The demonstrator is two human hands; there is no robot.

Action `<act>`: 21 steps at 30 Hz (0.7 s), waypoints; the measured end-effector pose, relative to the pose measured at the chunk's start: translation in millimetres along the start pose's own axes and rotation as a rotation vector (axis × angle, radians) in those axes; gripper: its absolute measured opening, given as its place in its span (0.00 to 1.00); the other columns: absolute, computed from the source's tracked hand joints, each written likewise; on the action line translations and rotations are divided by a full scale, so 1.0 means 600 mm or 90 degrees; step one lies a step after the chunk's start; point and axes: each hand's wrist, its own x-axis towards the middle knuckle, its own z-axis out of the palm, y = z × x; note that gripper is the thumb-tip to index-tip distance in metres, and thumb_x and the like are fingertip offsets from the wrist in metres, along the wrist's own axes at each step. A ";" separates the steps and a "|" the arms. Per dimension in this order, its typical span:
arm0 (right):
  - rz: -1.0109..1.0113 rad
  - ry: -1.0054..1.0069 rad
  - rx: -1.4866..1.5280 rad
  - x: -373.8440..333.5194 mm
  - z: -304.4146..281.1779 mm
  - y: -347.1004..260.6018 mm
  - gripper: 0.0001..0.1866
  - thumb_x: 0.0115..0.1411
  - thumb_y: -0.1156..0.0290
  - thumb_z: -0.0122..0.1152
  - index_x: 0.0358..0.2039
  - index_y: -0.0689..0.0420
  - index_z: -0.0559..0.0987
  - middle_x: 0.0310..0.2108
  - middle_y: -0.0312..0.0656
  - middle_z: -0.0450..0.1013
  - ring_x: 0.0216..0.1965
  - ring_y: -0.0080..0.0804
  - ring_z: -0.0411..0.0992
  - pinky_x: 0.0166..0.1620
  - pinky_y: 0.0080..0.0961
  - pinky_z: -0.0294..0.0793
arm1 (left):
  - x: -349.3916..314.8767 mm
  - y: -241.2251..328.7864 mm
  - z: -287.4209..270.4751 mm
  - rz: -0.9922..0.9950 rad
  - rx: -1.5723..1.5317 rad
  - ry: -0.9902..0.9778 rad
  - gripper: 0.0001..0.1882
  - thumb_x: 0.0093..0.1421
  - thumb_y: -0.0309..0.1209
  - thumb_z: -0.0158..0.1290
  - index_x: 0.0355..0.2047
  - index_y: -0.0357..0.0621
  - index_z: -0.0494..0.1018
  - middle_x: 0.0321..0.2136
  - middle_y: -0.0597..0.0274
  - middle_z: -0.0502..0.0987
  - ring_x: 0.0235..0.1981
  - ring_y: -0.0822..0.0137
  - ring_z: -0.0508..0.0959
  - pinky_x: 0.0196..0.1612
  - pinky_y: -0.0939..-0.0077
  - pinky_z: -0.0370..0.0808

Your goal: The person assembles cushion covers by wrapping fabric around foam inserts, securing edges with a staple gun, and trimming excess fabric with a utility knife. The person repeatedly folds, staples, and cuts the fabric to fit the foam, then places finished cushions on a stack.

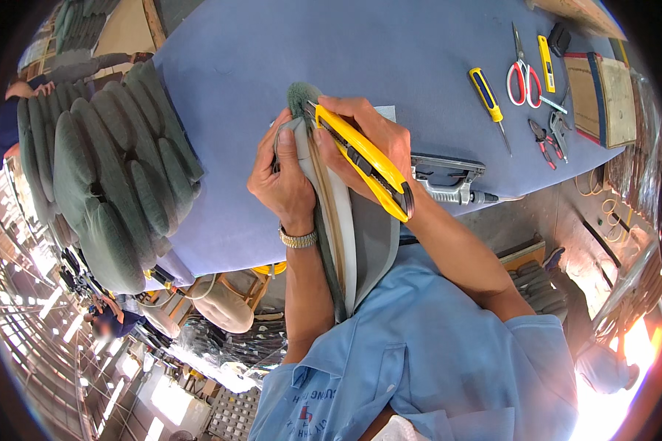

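"Where do we have the padded piece (340, 213)?"

"Lengthwise in front of us, its rounded green end out over the desk (221, 88), the rest running back past the desk's near edge to our shirt (449, 345)."

"And our hands?"

"The left hand (283, 169) pinches the piece near that far end, thumb on the pale flap, fingers on the outer side. The right hand (371, 136) is wrapped around a yellow utility knife (364, 162)."

"How does the knife lie to the piece?"

"Slantwise. Its nose points away and leftward, at the rounded end, while its tail leans back toward our right forearm. The piece's far end lies just left of the right hand; the left hand is already on it."

"Does the blade bite?"

"We can't tell; the tip is right by the fabric."

"Anything close by?"

"A staple gun (449, 176) at the near edge, right of us; scissors (522, 81) toward the far right corner; stacked green cushions (110, 162) along the left edge."
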 end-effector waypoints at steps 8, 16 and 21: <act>0.023 -0.013 -0.007 0.002 -0.003 -0.004 0.16 0.57 0.74 0.70 0.46 0.55 0.78 0.30 0.39 0.81 0.26 0.29 0.81 0.31 0.21 0.80 | 0.000 -0.012 0.000 0.015 -0.015 -0.001 0.11 0.69 0.24 0.54 0.48 0.34 0.82 0.47 0.52 0.85 0.49 0.65 0.83 0.54 0.71 0.78; 0.012 -0.017 -0.016 0.004 -0.004 -0.002 0.14 0.58 0.73 0.69 0.45 0.54 0.78 0.28 0.38 0.80 0.24 0.29 0.80 0.29 0.23 0.79 | 0.001 -0.006 0.004 0.016 -0.006 0.000 0.10 0.69 0.24 0.55 0.47 0.33 0.82 0.46 0.51 0.85 0.49 0.63 0.83 0.55 0.70 0.77; -0.004 -0.016 -0.016 0.000 -0.005 0.001 0.13 0.60 0.72 0.68 0.44 0.53 0.78 0.28 0.38 0.80 0.23 0.30 0.79 0.28 0.24 0.78 | -0.001 -0.008 0.007 0.055 -0.002 0.008 0.09 0.68 0.24 0.56 0.44 0.33 0.83 0.45 0.50 0.85 0.49 0.62 0.83 0.56 0.68 0.77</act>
